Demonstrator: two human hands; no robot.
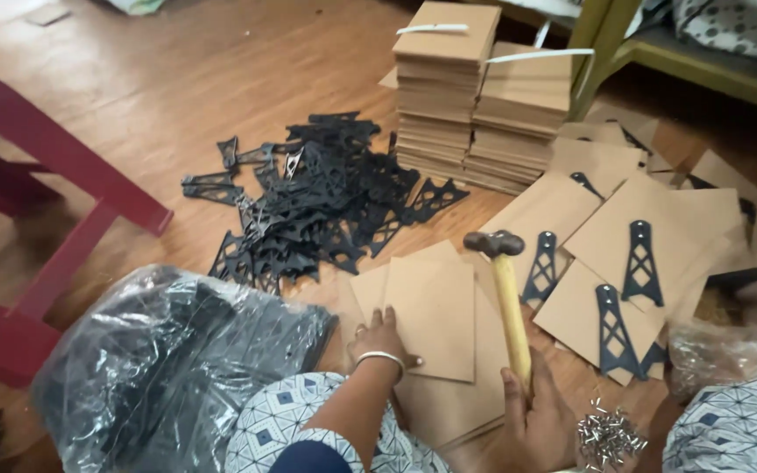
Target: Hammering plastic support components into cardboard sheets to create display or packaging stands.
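Fingers (510,385) of right hand (532,420) clamped low on hammer (505,289) handle, head-heavy, rigid; left hand (380,337) spread flat on stiff, light board (435,315).

The hammer with a dark, dull metal head (493,243) has a smooth pale yellow wooden handle (512,315). The flat tan boards (435,315) look like matt, slightly fibrous pressed fibreboard. The black lattice brackets (326,206) have a matt finish. The crumpled clear plastic bag (177,350) is glossy. The small silvery metal nails (608,435) gleam. The brown wooden floor (151,79) shows a worn sheen.
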